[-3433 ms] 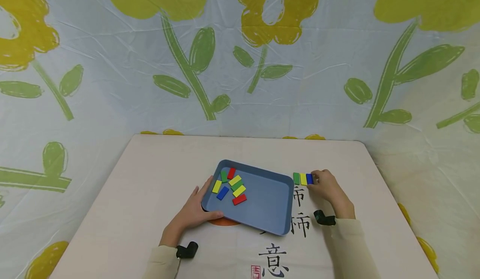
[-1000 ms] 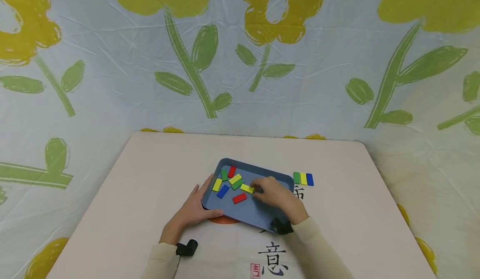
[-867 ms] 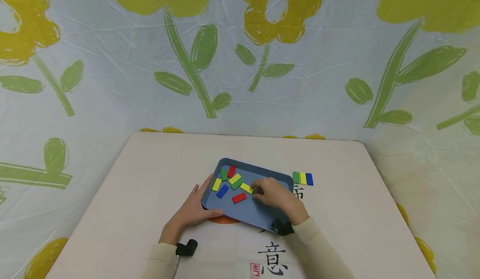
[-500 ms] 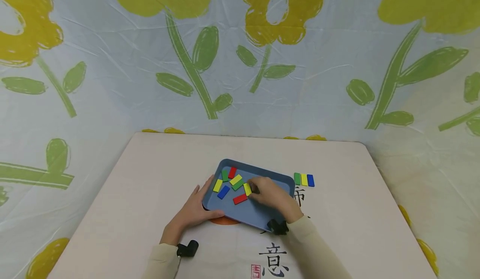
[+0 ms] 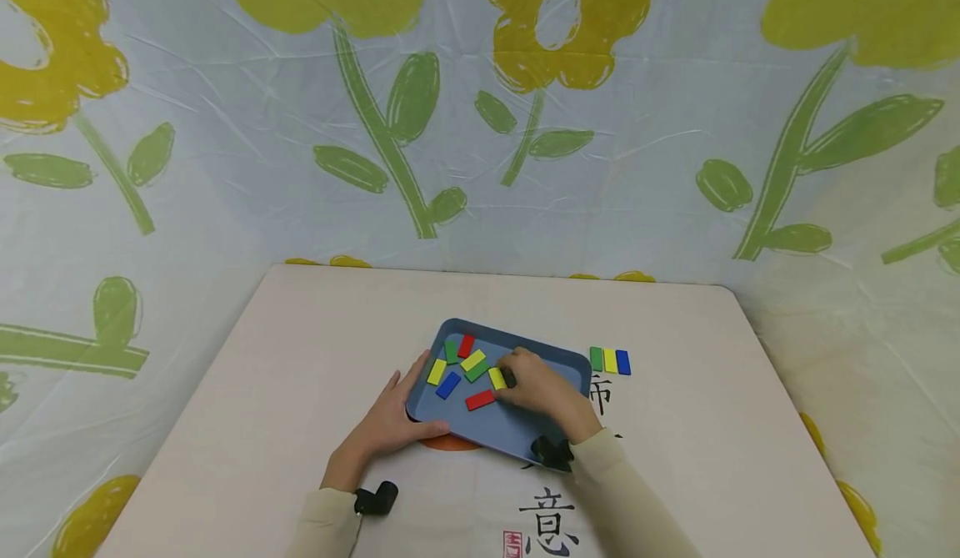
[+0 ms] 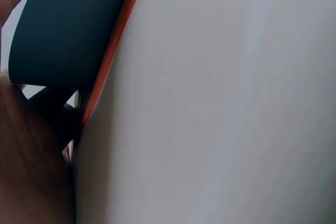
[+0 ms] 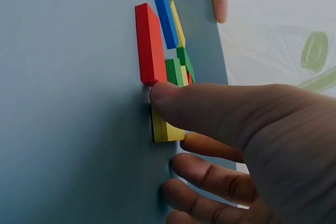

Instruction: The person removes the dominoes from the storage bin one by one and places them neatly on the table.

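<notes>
Fingers of right hand pinch yellow block in tray — red block alongside; left hand grips rim.

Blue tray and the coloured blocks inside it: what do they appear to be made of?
The tray looks like moulded plastic: matte, one even grey-blue, rounded rim and corners. The yellow block under the right hand and the red block look like painted wood or solid plastic; the flat opaque colour leaves it open.
</notes>
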